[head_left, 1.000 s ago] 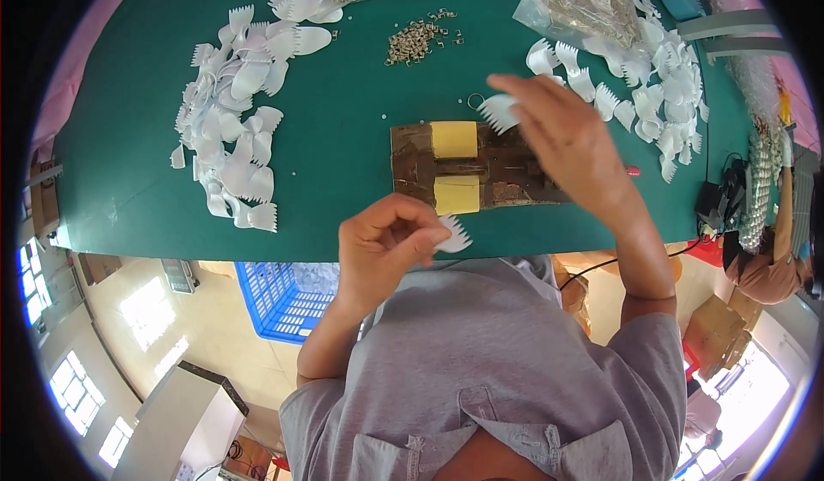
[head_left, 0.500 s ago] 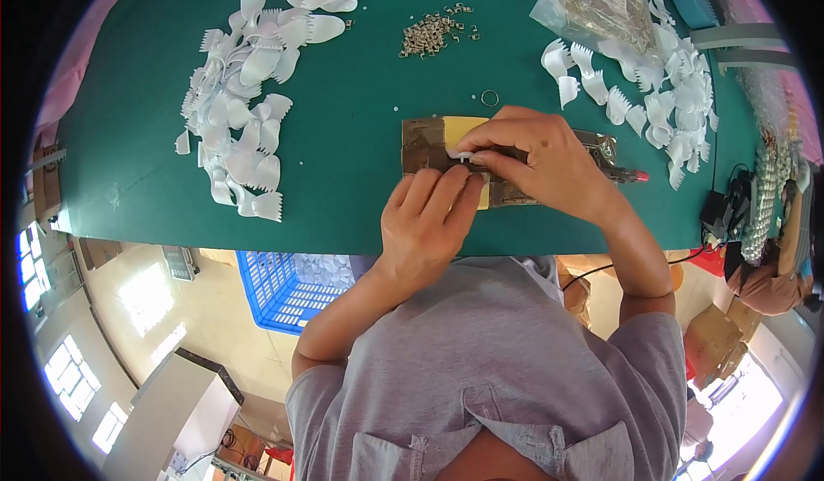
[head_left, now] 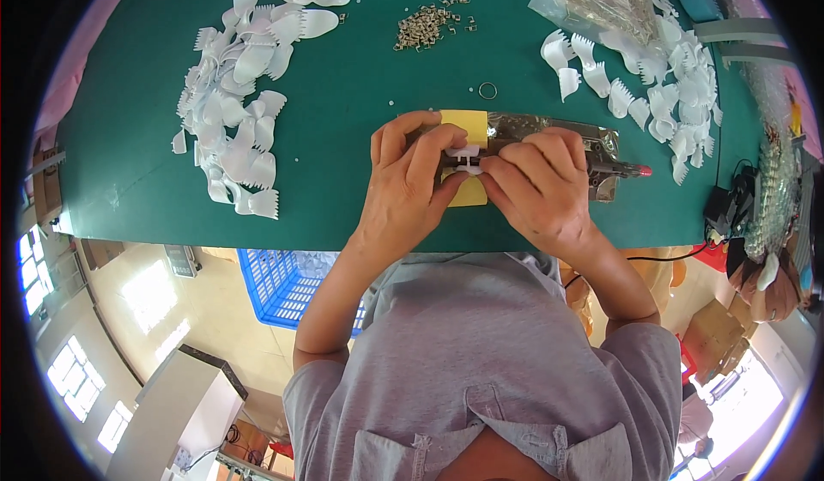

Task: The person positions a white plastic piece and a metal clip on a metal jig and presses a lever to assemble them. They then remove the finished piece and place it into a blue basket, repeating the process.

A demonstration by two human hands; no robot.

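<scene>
Small white plastic part (head_left: 466,160) lies over a taped fixture board (head_left: 605,191) with a yellow pad (head_left: 466,122). My left hand (head_left: 405,168) is closed on its left side, index finger on the far edge and thumb on the near edge. From the right, my right hand (head_left: 542,185) has its fingers curled and the thumb and index tips pressed against the part. A dark lever with a red tip (head_left: 642,171) sticks out at the board's right end. My fingers hide some of the part and of the board's middle.
White scalloped plastic pieces (head_left: 232,112) are heaped at left, with more (head_left: 682,103) at right. Small metal clips (head_left: 421,28) lie in a pile beyond the board, near a metal ring (head_left: 487,90). A clear bag (head_left: 592,5) sits back right. Below the table edge stands a blue basket (head_left: 266,288).
My left hand has moved up and left, its fingers now round the white part's far edge. My right hand has come down toward me, uncovering more of the board and the white part.
</scene>
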